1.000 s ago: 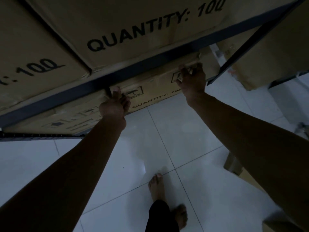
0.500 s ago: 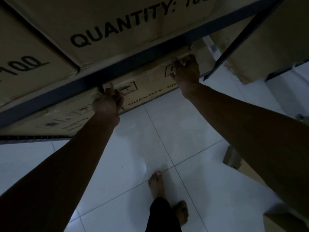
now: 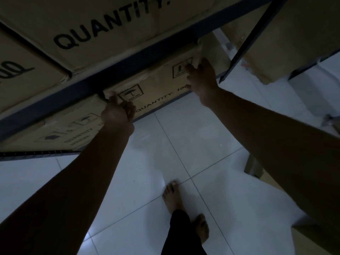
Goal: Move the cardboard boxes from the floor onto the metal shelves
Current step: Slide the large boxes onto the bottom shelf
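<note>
A cardboard box [image 3: 156, 92] printed with "QUANTITY" and an umbrella mark sits on the low level of the metal shelf, under the dark blue beam [image 3: 128, 59]. My left hand [image 3: 117, 113] is at the box's left front corner, fingers curled and thumb pointing up against the cardboard. My right hand [image 3: 201, 78] lies on the right end of the box face with its fingers spread flat. Neither hand wraps round the box.
Larger boxes [image 3: 110, 24] fill the level above. Another box [image 3: 55, 133] stands left of mine on the low level. A slanted shelf post [image 3: 253, 37] and more boxes [image 3: 294, 43] are at right. Cartons [image 3: 255, 168] lie on the white tiled floor beside my bare feet [image 3: 173, 197].
My right hand's fingers have uncurled from the box's upper edge and now lie flat on its face. The left hand stays at the left corner.
</note>
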